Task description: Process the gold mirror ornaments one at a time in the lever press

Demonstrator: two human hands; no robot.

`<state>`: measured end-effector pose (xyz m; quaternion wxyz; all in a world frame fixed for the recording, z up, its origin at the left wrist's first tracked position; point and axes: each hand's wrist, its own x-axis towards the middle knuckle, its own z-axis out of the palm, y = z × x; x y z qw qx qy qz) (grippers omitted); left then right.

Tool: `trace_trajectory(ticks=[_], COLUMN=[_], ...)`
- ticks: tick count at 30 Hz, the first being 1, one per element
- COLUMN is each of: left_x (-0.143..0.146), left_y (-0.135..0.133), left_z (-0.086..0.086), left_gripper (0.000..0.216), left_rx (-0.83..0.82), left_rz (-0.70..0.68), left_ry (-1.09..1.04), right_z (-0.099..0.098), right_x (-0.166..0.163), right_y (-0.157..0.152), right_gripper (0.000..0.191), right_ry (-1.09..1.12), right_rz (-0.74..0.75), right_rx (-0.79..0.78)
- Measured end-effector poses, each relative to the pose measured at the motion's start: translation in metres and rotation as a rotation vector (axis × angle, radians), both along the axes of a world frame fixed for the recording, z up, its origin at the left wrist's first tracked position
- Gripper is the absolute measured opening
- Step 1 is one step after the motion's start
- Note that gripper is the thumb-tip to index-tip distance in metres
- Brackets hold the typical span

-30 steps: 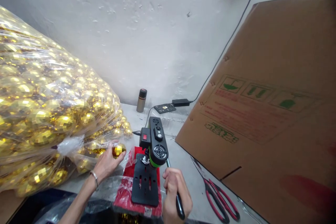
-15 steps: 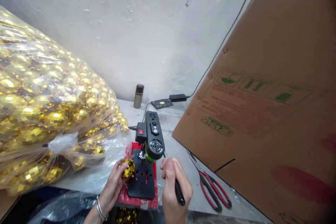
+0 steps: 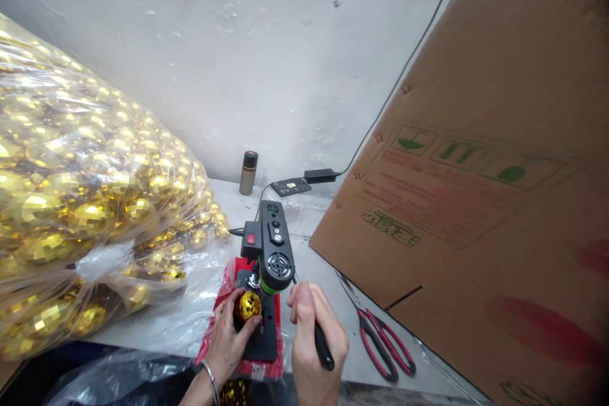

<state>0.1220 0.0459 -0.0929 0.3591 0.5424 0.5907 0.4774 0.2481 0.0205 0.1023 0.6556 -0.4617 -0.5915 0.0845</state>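
My left hand (image 3: 233, 330) has its thumb and fingers closed round a small gold mirror ball (image 3: 248, 306). The ball is over the black slotted base plate (image 3: 261, 346) of a small bench drill press (image 3: 275, 244), just left of and below its head. My right hand (image 3: 316, 336) is wrapped round the black-gripped lever handle (image 3: 324, 347) at the right side of the press. Under the base lies a red plastic sheet (image 3: 214, 317). The tool tip beneath the head is hidden.
A big clear bag of gold mirror balls (image 3: 95, 184) fills the left. Red-handled scissors (image 3: 380, 339) lie right of the press, by a large cardboard box (image 3: 451, 171). Behind stand a bottle (image 3: 248, 172), a dark phone-like slab (image 3: 291, 186) and a power adapter (image 3: 320, 175).
My left hand has moved right with the mirror ball, from beside the base plate to over it, near the press head. My right hand stays on the lever.
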Motion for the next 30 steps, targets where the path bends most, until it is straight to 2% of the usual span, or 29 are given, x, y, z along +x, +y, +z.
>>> trace_trajectory(ticks=[4,8,16,20,26,30], left_x=[-0.002,-0.004,0.006,0.006,0.002,0.003], left_y=[0.001,0.002,0.005,0.005,0.005,0.004], left_z=[-0.004,0.001,0.011,0.014,0.01,0.01], left_gripper=[0.059,0.056,0.051,0.053,0.06,0.061], left_rx=[0.042,0.067,0.182,0.182,0.177,0.178], left_rz=[-0.072,-0.149,-0.173,-0.225,-0.274,-0.29], left_ry=[0.039,0.04,0.16,0.216,0.256,0.258], right_z=[-0.002,-0.003,-0.004,-0.008,-0.034,-0.054], right_x=[0.0,-0.001,-0.001,0.001,0.003,-0.004], right_y=[0.0,0.0,-0.004,-0.004,-0.004,-0.005], right_gripper=[0.037,0.036,0.036,0.032,0.028,0.034], right_ry=[0.002,0.004,0.001,-0.009,-0.039,0.0], right_rz=[0.002,0.003,0.006,0.009,0.025,-0.038], right_rx=[0.002,0.005,-0.001,0.001,0.048,0.08])
